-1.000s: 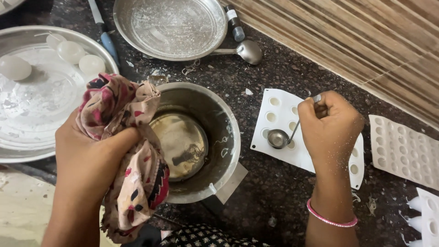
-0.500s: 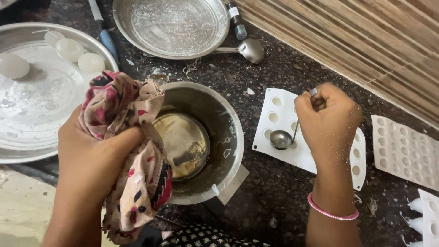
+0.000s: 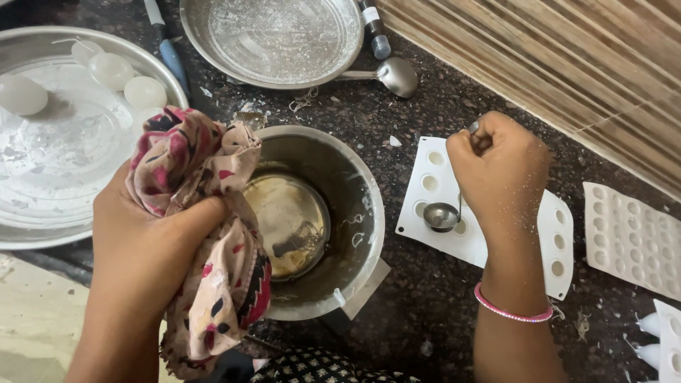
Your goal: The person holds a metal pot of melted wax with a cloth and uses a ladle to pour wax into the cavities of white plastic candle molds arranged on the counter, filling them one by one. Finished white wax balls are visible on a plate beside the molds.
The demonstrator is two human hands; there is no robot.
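My left hand grips the rim of a steel pot through a pink patterned cloth; the pot is tipped slightly and holds a little yellowish liquid. My right hand holds a small steel spoon by its handle, its bowl over a cavity of a white mould tray to the right of the pot. A pink bangle circles my right wrist.
A large steel plate with white egg-shaped pieces lies at the left. Another steel plate, a ladle and a small bottle sit at the back. More white moulds lie at the right on the dark counter.
The spoon's bowl has shifted slightly along the white mould tray. My left hand keeps hold of the pot with the cloth.
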